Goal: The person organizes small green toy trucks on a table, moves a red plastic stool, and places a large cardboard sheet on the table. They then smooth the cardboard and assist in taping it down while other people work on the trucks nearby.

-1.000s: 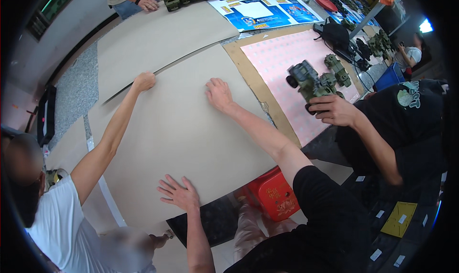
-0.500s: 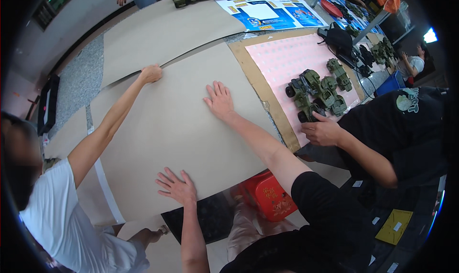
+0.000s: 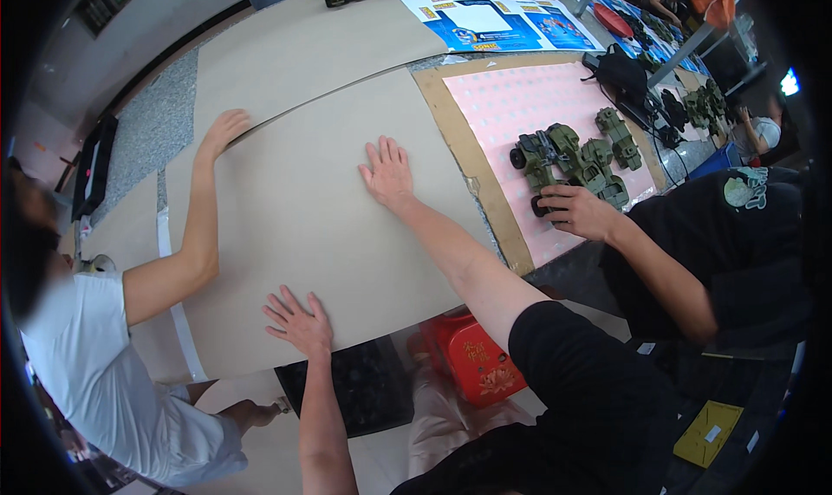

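A large grey-beige cardboard sheet (image 3: 303, 209) lies on the table in front of me. My left hand (image 3: 299, 323) rests flat on it near its front edge, fingers spread. Farther in and to the right, my right hand (image 3: 387, 174) also presses flat on the sheet with fingers apart. Neither hand holds anything. A second sheet of the same colour (image 3: 286, 57) lies beyond, meeting the first along a narrow seam. At the left end of that seam is the hand (image 3: 225, 131) of a person in a white shirt.
On the right, a pink patterned sheet (image 3: 485, 105) on brown cardboard carries several green toy vehicles (image 3: 598, 161), touched by a co-worker's hand (image 3: 579, 213). Below the table edge stands a red plastic stool (image 3: 472, 356). Blue printed sheets (image 3: 485, 27) lie at the back.
The white-shirted person's hand has moved left along the seam, its fingers lifted somewhat. The gap between the two sheets looks narrower. My hands stay flat on the sheet.
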Demonstrator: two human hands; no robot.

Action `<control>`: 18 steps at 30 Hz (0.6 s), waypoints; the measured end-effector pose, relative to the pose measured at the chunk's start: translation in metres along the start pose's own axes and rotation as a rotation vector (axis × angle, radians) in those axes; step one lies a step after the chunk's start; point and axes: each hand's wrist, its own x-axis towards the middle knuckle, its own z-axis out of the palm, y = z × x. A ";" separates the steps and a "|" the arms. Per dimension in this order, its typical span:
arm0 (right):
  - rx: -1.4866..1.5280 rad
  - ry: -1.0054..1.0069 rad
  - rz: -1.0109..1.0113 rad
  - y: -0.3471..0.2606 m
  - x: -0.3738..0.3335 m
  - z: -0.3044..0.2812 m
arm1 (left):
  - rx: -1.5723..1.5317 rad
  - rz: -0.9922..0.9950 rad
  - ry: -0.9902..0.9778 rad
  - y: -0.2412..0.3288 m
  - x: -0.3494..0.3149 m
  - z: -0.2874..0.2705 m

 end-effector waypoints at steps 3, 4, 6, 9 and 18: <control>-0.009 0.010 -0.008 0.004 0.001 -0.002 | 0.007 -0.005 -0.003 0.002 -0.001 -0.001; -0.007 0.010 -0.009 0.004 0.001 0.000 | 0.005 -0.010 -0.009 0.003 -0.001 -0.002; 0.003 -0.001 -0.028 -0.001 0.000 0.003 | 0.004 -0.019 -0.010 0.004 -0.002 0.000; 0.012 0.001 -0.009 0.004 0.003 0.003 | 0.010 -0.017 0.008 0.004 -0.001 0.000; -0.004 -0.018 -0.020 0.004 0.003 0.003 | 0.018 -0.013 -0.012 0.002 0.002 -0.004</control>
